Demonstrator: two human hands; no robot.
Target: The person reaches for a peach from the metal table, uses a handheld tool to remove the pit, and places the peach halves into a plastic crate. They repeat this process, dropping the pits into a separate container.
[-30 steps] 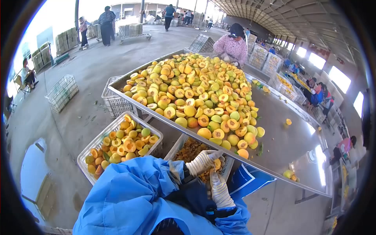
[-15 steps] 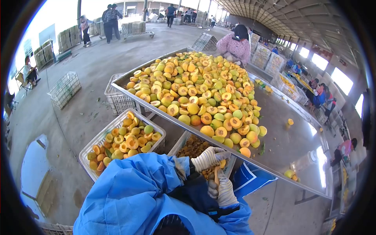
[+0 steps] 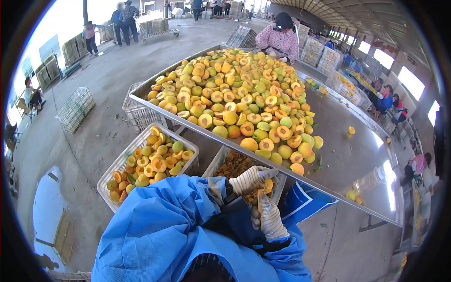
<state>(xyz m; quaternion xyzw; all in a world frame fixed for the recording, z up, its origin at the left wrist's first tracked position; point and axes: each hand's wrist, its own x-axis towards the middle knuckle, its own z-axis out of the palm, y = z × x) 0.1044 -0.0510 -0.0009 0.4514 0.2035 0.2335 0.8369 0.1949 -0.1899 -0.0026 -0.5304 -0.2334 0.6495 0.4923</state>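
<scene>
Both my hands wear striped, pale gloves and work close together over a crate of brown-orange scraps (image 3: 233, 164). In my left hand (image 3: 247, 180) is a yellow peach piece (image 3: 268, 186), pinched at the fingertips. Just below it, my right hand (image 3: 271, 220) is closed, its fingers curled, with a tan, narrow shape at its fingertips near the fruit; I cannot tell what it grips. Beyond my hands, a large heap of halved yellow peaches (image 3: 230, 94) covers much of the metal table (image 3: 336, 162).
A white crate of peach halves (image 3: 109, 176) stands to my left. Blue sheeting (image 3: 305, 205) hangs beside my right hand under the table edge. A clear container (image 3: 369, 180) lies on the table's right. Another person (image 3: 278, 38) works at the far end; empty crates (image 3: 75, 110) stand on the floor.
The view has shifted slightly. The peach piece in my left hand shows more of its cut, orange side, while both hands stay close together over the scraps.
</scene>
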